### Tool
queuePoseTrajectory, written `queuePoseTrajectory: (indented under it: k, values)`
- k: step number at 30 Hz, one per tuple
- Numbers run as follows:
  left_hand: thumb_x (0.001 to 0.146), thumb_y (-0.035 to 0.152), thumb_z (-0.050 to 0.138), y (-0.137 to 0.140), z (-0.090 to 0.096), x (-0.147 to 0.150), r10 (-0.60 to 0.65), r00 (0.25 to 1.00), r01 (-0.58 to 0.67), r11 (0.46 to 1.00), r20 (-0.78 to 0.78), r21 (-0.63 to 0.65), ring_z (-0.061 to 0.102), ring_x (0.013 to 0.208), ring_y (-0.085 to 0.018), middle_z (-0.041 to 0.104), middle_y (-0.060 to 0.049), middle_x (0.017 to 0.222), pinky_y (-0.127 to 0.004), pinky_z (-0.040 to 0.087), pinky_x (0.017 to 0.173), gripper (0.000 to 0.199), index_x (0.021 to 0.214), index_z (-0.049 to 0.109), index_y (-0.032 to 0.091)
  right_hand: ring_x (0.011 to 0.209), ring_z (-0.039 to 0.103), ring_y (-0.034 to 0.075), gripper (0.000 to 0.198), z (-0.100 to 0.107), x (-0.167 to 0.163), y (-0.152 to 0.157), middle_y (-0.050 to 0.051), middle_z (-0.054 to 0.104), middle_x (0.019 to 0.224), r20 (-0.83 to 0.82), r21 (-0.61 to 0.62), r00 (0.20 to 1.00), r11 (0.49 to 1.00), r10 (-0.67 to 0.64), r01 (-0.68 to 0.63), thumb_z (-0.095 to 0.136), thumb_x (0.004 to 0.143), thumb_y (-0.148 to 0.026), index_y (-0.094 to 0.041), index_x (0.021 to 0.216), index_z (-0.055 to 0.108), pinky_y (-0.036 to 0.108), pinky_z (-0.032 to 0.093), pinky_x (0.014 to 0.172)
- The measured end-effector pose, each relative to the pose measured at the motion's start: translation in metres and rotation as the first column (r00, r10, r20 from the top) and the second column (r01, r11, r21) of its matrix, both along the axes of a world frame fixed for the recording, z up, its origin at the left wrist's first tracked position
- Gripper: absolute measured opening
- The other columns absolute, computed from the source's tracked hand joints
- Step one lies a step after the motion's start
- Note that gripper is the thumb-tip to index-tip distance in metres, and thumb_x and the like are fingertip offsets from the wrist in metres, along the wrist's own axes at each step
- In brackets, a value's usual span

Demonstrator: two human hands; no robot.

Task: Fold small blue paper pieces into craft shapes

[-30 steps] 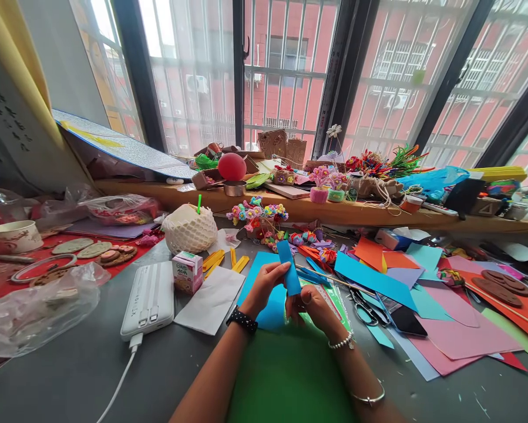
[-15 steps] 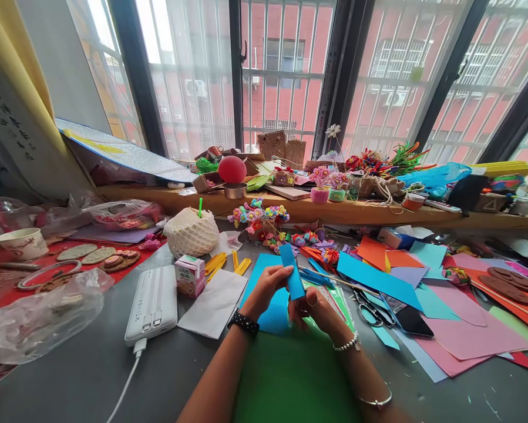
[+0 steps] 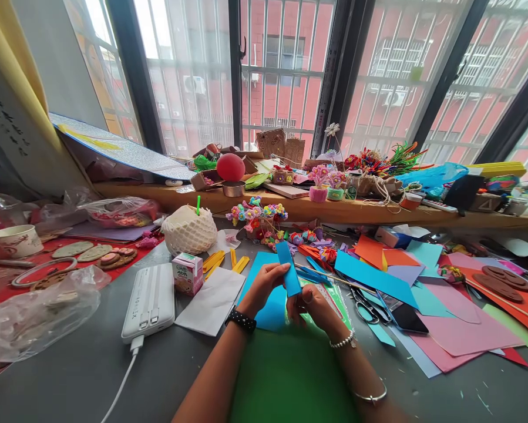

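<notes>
A narrow blue paper strip (image 3: 289, 269) is held upright between my two hands. My left hand (image 3: 266, 285) pinches its left edge near the middle. At its lower end, my right hand (image 3: 315, 302) grips it with thumb and fingers; part of those fingers is hidden behind. Under my hands lie a larger blue paper sheet (image 3: 264, 311) and a green sheet (image 3: 290, 376). To the right are scissors (image 3: 369, 308), a thin wooden stick (image 3: 347, 281) and another wide blue strip (image 3: 376, 279).
On the left stand a white power bank (image 3: 149, 302) with a cable, a small pink carton (image 3: 188, 275) and a netted coconut (image 3: 189, 230). Coloured papers (image 3: 461, 329) and a phone (image 3: 407, 317) lie at right. Behind, a wooden ledge (image 3: 272, 205) carries crafts.
The view has shifted slightly. Both hands keep hold of the blue paper strip, and their position is almost the same.
</notes>
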State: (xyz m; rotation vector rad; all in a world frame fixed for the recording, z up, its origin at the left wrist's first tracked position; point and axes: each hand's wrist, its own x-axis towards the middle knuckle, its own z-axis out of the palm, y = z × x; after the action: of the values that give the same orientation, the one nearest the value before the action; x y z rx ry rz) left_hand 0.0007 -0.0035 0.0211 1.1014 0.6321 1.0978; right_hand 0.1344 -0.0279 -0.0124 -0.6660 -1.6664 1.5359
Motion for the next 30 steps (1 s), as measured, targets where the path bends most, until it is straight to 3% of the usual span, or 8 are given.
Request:
queuePoseTrajectory:
  k: [7,15,21,30]
  values:
    - [0.065,0.029,0.059,-0.0012,0.0025,-0.0022,0.003,1.0,-0.003,1.0,-0.019,-0.003,0.034,0.045,-0.005,0.035,0.006,0.046,-0.019,0.028,0.047,0.032,0.047,0.037,0.014,0.032,0.04,0.007,0.073,-0.0004,-0.0016,-0.0004,0.001,0.048,0.04,0.033,-0.018,0.999,1.0,-0.003,0.004,0.028,0.057,-0.075,-0.01,0.057,0.061,0.02,0.027,0.035]
    - [0.064,0.028,0.059,-0.0008,0.0039,-0.0032,-0.028,0.998,0.027,1.0,-0.053,-0.008,0.032,0.044,-0.005,0.034,0.006,0.044,-0.02,0.027,0.046,0.031,0.045,0.039,0.014,0.034,0.04,0.01,0.069,0.0071,0.0008,-0.0061,0.002,0.049,0.042,0.067,0.01,0.998,1.0,0.007,-0.008,0.024,0.065,-0.072,-0.015,0.057,0.062,0.023,0.027,0.037]
    - [0.063,0.029,0.059,-0.002,0.0029,-0.0023,-0.059,0.991,0.062,0.998,-0.117,0.023,0.03,0.044,-0.005,0.032,0.006,0.045,-0.021,0.025,0.046,0.032,0.044,0.038,0.014,0.033,0.04,0.008,0.069,0.0016,0.0011,-0.0006,0.001,0.047,0.039,0.038,0.03,0.996,0.997,-0.075,0.074,0.026,0.06,-0.074,-0.013,0.047,0.054,0.021,0.026,0.036]
    - [0.063,0.033,0.059,-0.0021,0.0025,-0.004,-0.054,0.983,0.066,0.996,-0.177,0.061,0.029,0.046,-0.006,0.03,0.006,0.045,-0.022,0.024,0.047,0.035,0.043,0.037,0.015,0.032,0.038,0.008,0.065,0.0042,0.0031,-0.0016,0.0,0.049,0.04,0.012,0.053,0.991,0.99,-0.131,0.131,0.025,0.06,-0.075,-0.015,0.047,0.048,0.022,0.025,0.037]
